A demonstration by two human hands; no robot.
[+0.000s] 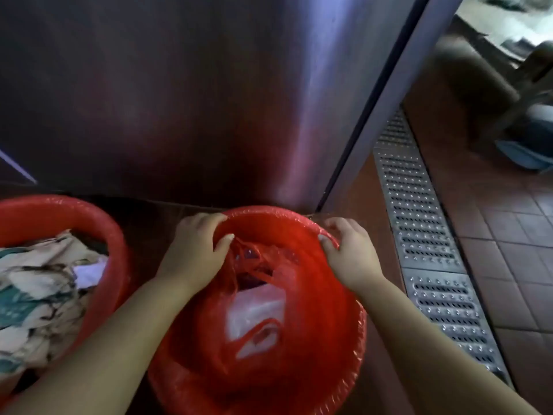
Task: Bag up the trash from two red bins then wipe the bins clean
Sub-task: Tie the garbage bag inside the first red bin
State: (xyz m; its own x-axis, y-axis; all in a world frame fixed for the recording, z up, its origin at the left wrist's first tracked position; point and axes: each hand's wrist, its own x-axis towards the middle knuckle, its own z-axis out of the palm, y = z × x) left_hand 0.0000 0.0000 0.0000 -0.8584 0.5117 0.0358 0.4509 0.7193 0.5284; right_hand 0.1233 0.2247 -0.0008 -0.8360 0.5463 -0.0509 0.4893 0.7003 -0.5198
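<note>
Two red bins stand on the floor, each lined with a red plastic bag. The right bin (335, 363) is directly below me; white trash (254, 313) and a crumpled red bag lie inside it. My left hand (197, 247) grips the red liner bag (269, 232) at the bin's far left rim, thumb inside. My right hand (347, 250) grips the same liner at the far right rim. The left bin (98, 223) is full of crumpled paper and cloth trash (39, 295).
A tall stainless steel cabinet (209, 100) rises right behind both bins. A metal drain grate (425, 244) runs along the brown tiled floor (514, 253) to the right. Blurred furniture and a blue object (523, 154) sit at the far right.
</note>
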